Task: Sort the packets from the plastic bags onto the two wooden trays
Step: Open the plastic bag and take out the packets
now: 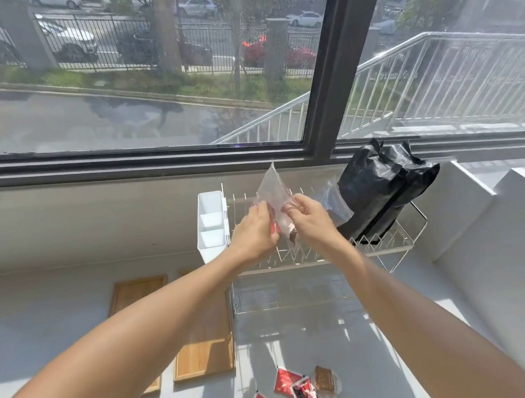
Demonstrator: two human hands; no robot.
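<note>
Both my hands hold a clear plastic bag (272, 191) up over the dish rack. My left hand (254, 228) pinches its left edge, with a red packet (274, 227) showing by the fingers. My right hand (310, 219) grips the right edge, and a dark packet (292, 235) hangs inside the bag below. Two wooden trays lie on the counter to the left: one (135, 293) farther left, one (206, 354) beside the rack, both partly hidden by my left arm. Several red and brown packets (294, 393) lie loose on the counter near me.
A wire dish rack (325, 250) stands against the wall with a white plastic caddy (211, 223) on its left end. Black bags (380, 189) and another clear bag (333, 202) rest on the rack's right side. A window spans the back.
</note>
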